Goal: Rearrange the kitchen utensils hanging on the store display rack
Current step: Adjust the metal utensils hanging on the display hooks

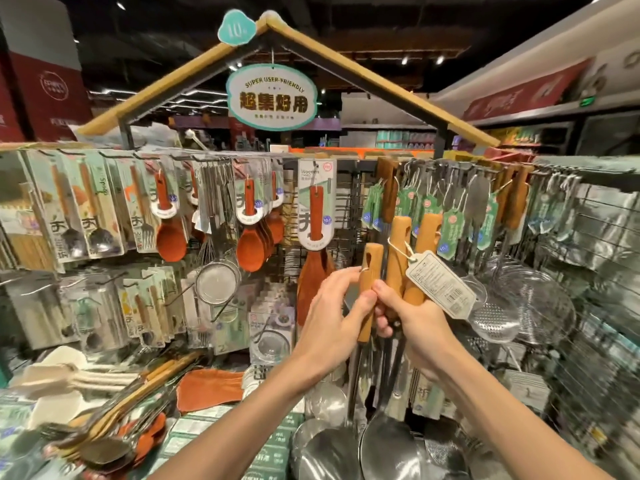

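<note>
In front of the wire display rack (349,209) I hold three metal ladles with light wooden handles, bowls hanging low. My right hand (412,327) grips two of them, the wooden handles (398,258) standing side by side above my fist, a white tag (441,285) dangling from one. My left hand (332,313) pinches the third handle (367,271), which stands just left of the pair and touches my right fingers. The steel ladle bowls (391,445) hang near the bottom edge.
Orange wooden spoons (171,233) and packaged utensils hang at left, a wooden spatula (313,271) behind my left hand. Metal skimmers and strainers (512,299) with green tags hang at right. Loose utensils and packs lie on the shelf (114,403) below.
</note>
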The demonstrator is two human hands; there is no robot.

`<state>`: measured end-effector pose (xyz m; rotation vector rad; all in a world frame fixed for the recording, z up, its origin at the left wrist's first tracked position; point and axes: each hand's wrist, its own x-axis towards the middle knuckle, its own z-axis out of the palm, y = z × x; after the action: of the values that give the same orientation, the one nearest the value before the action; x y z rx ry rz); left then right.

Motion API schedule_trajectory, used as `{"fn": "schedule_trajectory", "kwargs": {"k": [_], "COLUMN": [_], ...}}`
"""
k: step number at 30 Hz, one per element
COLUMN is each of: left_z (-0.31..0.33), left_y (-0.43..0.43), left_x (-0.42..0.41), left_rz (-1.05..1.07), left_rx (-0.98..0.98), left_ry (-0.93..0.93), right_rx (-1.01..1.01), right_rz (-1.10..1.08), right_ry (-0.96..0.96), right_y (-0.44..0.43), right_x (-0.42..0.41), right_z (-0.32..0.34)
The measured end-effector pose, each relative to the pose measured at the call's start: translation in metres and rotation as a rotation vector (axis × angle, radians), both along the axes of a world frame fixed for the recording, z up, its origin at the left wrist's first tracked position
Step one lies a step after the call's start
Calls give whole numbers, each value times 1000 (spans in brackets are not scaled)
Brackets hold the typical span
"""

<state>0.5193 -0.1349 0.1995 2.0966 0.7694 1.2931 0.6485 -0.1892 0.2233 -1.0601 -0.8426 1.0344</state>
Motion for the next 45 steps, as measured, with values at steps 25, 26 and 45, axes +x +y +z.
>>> {"fn": "schedule_trajectory", "kwargs": {"k": [25,26,45], "left_z": [81,89,103], "left_y": [110,116,178], "left_x": [58,63,104], "left_rz": [140,157,285], "left_rx": [62,53,-91], "left_ry": [-276,-288,-117], "right_rx": [23,28,22], "right_rz": [-171,-171,-105], "right_ry": [-227,-227,-293], "right_y": [57,62,102], "right_x": [55,56,64], "right_z": [42,45,47]}}
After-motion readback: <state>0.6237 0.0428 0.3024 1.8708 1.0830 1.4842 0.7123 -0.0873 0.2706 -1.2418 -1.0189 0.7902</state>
